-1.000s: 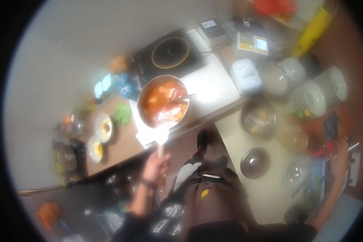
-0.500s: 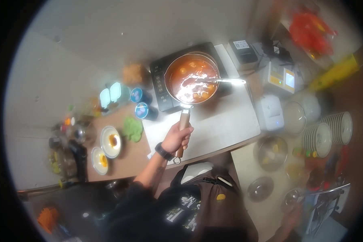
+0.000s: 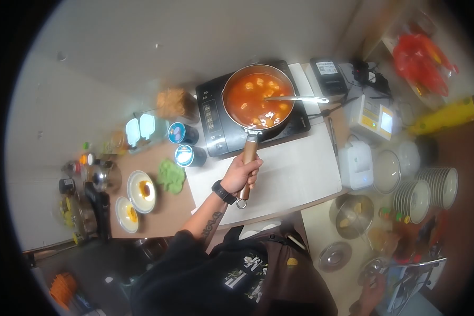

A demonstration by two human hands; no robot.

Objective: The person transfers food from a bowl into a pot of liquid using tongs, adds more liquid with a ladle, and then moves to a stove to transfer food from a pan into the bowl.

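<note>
- Pale wall [image 3: 116, 58] behind the bench [image 3: 155, 221].
- My left hand [image 3: 239, 174] grips the saucepan [image 3: 258, 69] by its handle [image 3: 251, 145], likely steadying it on the cooker [image 3: 221, 141].
- Right hand [image 3: 373, 293] near shiny ware [image 3: 374, 266]; I can't tell its grip.

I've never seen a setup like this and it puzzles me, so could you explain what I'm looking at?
There is no robot here, just a person using bare hands. The single view comes from a camera worn on the head, looking down.

The left hand holds the brown handle of a pot of reddish liquid with pieces in it. The pot is over a black cooktop, and a metal utensil leans out of it.

To the left are two dishes with yellow-orange food and two round blue tubs. Stacked dishes are at the right. The right hand is low on that side, by shiny metalware; blur hides its grip.
</note>
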